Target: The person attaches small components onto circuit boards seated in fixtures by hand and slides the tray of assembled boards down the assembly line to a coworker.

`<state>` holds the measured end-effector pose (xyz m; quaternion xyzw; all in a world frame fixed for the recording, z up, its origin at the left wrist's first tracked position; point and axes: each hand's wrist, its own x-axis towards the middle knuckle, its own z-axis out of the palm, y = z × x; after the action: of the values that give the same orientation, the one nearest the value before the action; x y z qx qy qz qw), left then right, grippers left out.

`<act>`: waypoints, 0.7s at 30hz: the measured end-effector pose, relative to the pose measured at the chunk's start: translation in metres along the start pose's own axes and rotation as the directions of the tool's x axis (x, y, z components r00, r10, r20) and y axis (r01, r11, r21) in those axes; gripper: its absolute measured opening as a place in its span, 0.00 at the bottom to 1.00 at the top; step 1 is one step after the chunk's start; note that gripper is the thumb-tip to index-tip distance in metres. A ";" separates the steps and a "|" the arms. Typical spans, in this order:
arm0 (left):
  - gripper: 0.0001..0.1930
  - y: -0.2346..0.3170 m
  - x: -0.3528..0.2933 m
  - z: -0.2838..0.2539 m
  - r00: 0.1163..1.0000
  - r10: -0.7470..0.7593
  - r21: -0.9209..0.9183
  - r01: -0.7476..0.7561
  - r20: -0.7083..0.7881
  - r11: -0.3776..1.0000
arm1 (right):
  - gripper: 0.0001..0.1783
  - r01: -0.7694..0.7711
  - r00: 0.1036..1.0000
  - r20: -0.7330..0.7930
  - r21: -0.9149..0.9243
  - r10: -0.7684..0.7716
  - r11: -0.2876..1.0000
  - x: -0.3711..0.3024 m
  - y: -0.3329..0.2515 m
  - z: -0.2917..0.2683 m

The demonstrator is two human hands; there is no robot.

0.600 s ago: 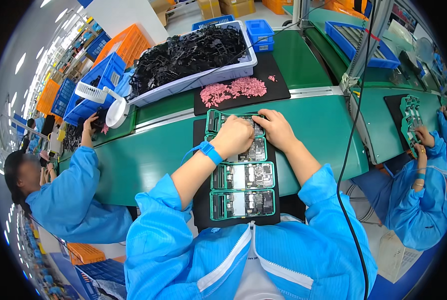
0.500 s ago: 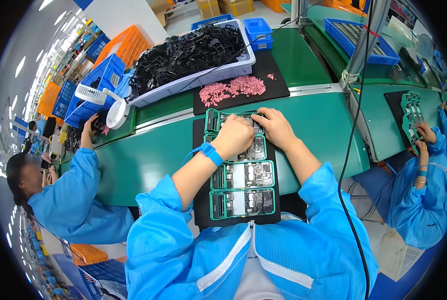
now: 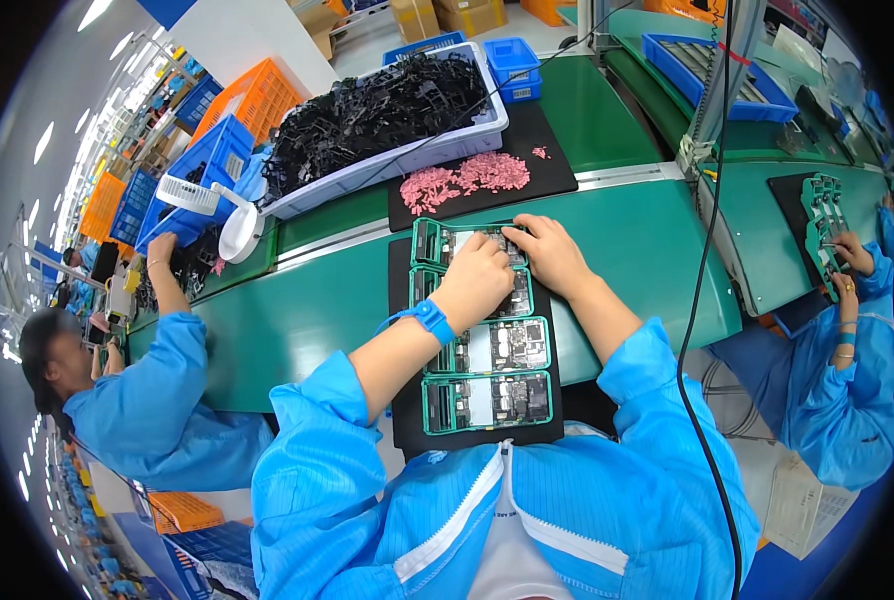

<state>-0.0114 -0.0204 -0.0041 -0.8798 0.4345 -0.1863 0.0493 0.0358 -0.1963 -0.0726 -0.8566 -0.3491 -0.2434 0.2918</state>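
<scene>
Four-sided green holders lie in a column on a black mat, each carrying phone-like assemblies with exposed circuit boards. My left hand, a blue strap at its wrist, reaches over the farthest holders. Its fingers are bent together, their tips down on the farthest assembly; anything pinched there is hidden. At the far right corner of that same holder, my right hand is curled round the edge, thumb and fingers against it.
Beyond the holders, pink small pieces are heaped on another black mat. Behind stands a pale bin full of black parts. A white fan is at its left. A black cable hangs on my right. Co-workers sit on both sides.
My left hand has shifted slightly, its back turning flatter and its fingers showing more over the far assembly. My right hand stays at the corner. The left co-worker's hand has moved left.
</scene>
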 end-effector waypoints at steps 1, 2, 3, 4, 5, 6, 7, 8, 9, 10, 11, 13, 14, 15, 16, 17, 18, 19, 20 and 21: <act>0.04 0.002 -0.001 0.000 1.000 -0.005 0.000 0.005 -0.018 1.000 | 0.25 0.002 1.000 -0.002 -0.001 -0.002 1.000 0.000 0.000 0.000; 0.05 0.002 -0.002 0.001 1.000 -0.014 -0.018 0.014 -0.023 1.000 | 0.23 0.001 1.000 0.011 -0.004 -0.001 1.000 0.001 0.001 0.000; 0.05 0.004 -0.004 0.001 1.000 -0.017 -0.017 0.016 -0.023 1.000 | 0.22 0.000 1.000 0.025 -0.006 0.000 1.000 0.002 0.000 0.000; 0.05 0.005 -0.006 0.000 0.999 -0.030 -0.025 0.031 0.012 0.999 | 0.22 0.003 1.000 0.026 -0.004 -0.003 1.000 0.003 0.000 0.000; 0.05 0.006 -0.008 -0.001 0.998 -0.045 -0.032 0.046 0.046 0.998 | 0.21 -0.025 0.999 0.046 0.024 0.024 0.999 0.006 0.000 0.001; 0.04 0.006 -0.009 -0.002 0.997 -0.037 -0.032 0.039 0.066 0.999 | 0.20 -0.048 0.997 0.063 0.049 0.045 0.998 0.011 0.002 0.001; 0.04 0.006 -0.010 -0.002 0.996 -0.031 -0.031 0.033 0.085 0.999 | 0.19 -0.109 0.991 0.087 0.104 0.100 0.989 0.018 0.008 0.000; 0.04 0.004 -0.010 -0.002 0.995 -0.035 -0.071 0.042 0.098 0.997 | 0.18 -0.168 0.982 0.115 0.159 0.151 0.973 0.028 0.014 0.000; 0.04 0.002 -0.010 -0.006 0.991 -0.049 -0.110 0.063 0.125 0.992 | 0.18 -0.164 0.983 0.114 0.161 0.146 0.973 0.039 0.017 0.001; 0.04 -0.001 -0.011 -0.010 0.986 -0.062 -0.148 0.085 0.153 0.985 | 0.14 -0.245 0.969 0.086 0.182 0.232 0.952 0.052 0.019 0.003; 0.05 -0.004 -0.018 -0.010 0.982 -0.097 -0.197 0.129 0.163 0.972 | 0.12 -0.322 0.947 0.060 0.207 0.317 0.924 0.063 0.021 0.004; 0.07 -0.008 -0.021 -0.032 0.972 -0.125 -0.300 0.182 0.200 0.936 | 0.09 -0.245 0.969 0.051 0.084 0.241 0.966 0.075 0.032 0.015; 0.09 -0.011 -0.023 -0.047 0.969 -0.150 -0.374 0.215 0.194 0.902 | 0.08 -0.228 0.972 0.071 0.015 0.226 0.974 0.080 0.038 0.020; 0.09 -0.015 -0.027 -0.068 0.965 -0.184 -0.388 0.244 0.186 0.889 | 0.06 -0.223 0.970 0.106 0.017 0.220 0.975 0.085 0.039 0.026; 0.09 -0.018 -0.028 -0.088 0.962 -0.210 -0.409 0.265 0.175 0.873 | 0.06 -0.223 0.970 0.105 0.017 0.220 0.975 0.086 0.044 0.030; 0.09 -0.023 -0.033 -0.106 0.957 -0.227 -0.403 0.282 0.179 0.871 | 0.05 -0.206 0.967 0.140 -0.047 0.211 0.977 0.088 0.048 0.035; 0.09 -0.026 -0.036 -0.126 0.956 -0.254 -0.396 0.291 0.145 0.871 | 0.05 -0.188 0.963 0.177 -0.112 0.206 0.976 0.091 0.051 0.039; 0.09 -0.030 -0.038 -0.144 0.953 -0.282 -0.392 0.302 0.111 0.869 | 0.03 -0.185 0.962 0.183 -0.113 0.204 0.976 0.093 0.051 0.039; 0.09 -0.036 -0.039 -0.158 0.947 -0.304 -0.388 0.319 0.100 0.865 | 0.03 -0.181 0.962 0.186 -0.109 0.199 0.977 0.095 0.050 0.039; 0.09 -0.041 -0.040 -0.172 0.940 -0.329 -0.383 0.337 0.090 0.860 | 0.04 -0.153 0.963 0.201 -0.144 0.180 0.978 0.097 0.050 0.039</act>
<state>-0.0673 0.0491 0.1538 -0.9353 0.3039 -0.0916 -0.1563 0.1431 -0.1545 -0.0565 -0.9209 -0.2888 -0.1464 0.2170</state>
